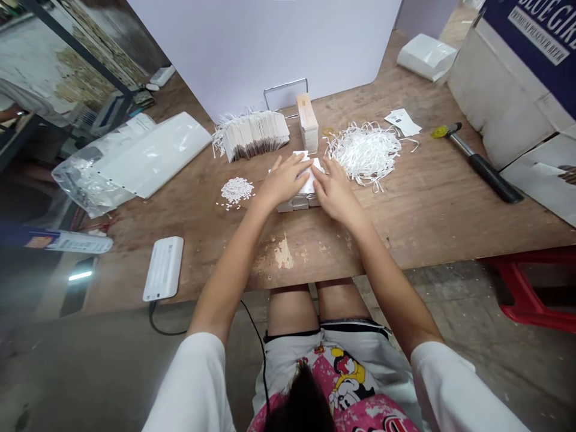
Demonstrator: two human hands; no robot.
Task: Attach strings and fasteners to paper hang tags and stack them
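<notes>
Both hands rest on low stacks of small white cards (300,203) at the middle of the wooden table. My left hand (287,179) lies over the left part, fingers spread, palm down. From the right, my right hand (335,191) touches the cards with its fingers apart. Behind them stands an upright stack of cards with an orange-tinted top (308,123). A leaning row of tags with white strings (256,137) is at the back left. White pellets (237,190) form a small pile left of my left hand, and a heap of white strings (366,153) lies to the right.
A hammer (483,168) and a large carton (504,78) are at the right. Plastic bags (153,153), a white power bank (164,268) with a cable and a phone (78,287) are at the left. A pale panel (270,48) stands behind. A red stool (522,294) is below right.
</notes>
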